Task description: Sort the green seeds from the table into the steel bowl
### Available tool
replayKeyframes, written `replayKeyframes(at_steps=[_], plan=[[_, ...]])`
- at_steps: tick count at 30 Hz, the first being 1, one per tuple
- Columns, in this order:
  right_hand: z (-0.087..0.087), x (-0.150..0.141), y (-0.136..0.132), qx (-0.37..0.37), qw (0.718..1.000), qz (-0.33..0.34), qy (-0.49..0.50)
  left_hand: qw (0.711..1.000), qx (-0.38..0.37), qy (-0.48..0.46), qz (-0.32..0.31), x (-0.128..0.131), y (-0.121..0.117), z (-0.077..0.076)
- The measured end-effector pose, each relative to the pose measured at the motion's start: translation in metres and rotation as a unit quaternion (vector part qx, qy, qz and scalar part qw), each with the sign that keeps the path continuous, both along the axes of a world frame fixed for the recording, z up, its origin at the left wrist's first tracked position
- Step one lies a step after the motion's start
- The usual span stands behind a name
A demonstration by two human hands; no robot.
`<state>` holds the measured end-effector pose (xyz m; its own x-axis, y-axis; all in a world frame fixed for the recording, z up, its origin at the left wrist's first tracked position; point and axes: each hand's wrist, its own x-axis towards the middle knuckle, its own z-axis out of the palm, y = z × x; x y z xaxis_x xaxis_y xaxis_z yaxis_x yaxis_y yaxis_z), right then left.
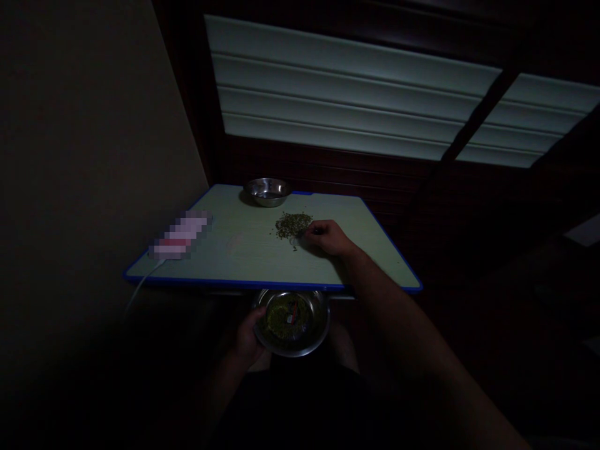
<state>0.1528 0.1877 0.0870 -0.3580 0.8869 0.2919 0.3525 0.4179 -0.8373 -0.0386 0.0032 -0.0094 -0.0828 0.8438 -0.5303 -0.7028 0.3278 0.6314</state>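
My left hand (249, 335) grips the left rim of a shiny metal bowl (311, 345), which is below the table's front edge, over my lap. Inside it lie many small green beans or seeds, with a small red and white patch in their middle that I cannot make out. My right hand (329, 236) is closed at the right edge of a loose pile of small green beans (291, 225) on the table. A small dark end shows at its fingers, and what it belongs to is too dim to tell.
The pale table (253, 259) has a blue edge. A second metal bowl (268, 201) stands at its back. On the left lies a blurred pinkish object (182, 234) with a white cable (143, 280) hanging over the edge. A wall and dark-framed panels enclose the table.
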Motion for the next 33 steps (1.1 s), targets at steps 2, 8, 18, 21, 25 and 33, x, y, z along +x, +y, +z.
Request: replayKeyframes(at_steps=[2,8,18,21,25,33], plan=[[-0.001,0.000,0.000,-0.009,1.000,0.006,0.003,1.000,-0.001,0.003,0.002,0.000,0.000,-0.001],[-0.001,0.000,-0.001,-0.030,1.000,0.002,0.009,1.000,0.007,0.002,0.000,-0.001,0.000,-0.003],[0.004,-0.007,-0.002,-0.028,0.998,0.042,-0.038,1.000,0.023,-0.011,0.001,-0.003,0.001,-0.004],[0.008,-0.010,-0.004,-0.041,0.997,0.055,-0.046,1.000,0.027,-0.013,0.008,-0.004,0.001,-0.005],[0.015,-0.012,-0.009,-0.066,0.993,0.085,-0.046,1.000,0.019,-0.010,0.015,-0.004,0.002,-0.006],[0.025,-0.008,-0.019,-0.146,0.972,0.176,-0.048,1.000,0.024,-0.010,0.007,-0.003,0.003,-0.006]])
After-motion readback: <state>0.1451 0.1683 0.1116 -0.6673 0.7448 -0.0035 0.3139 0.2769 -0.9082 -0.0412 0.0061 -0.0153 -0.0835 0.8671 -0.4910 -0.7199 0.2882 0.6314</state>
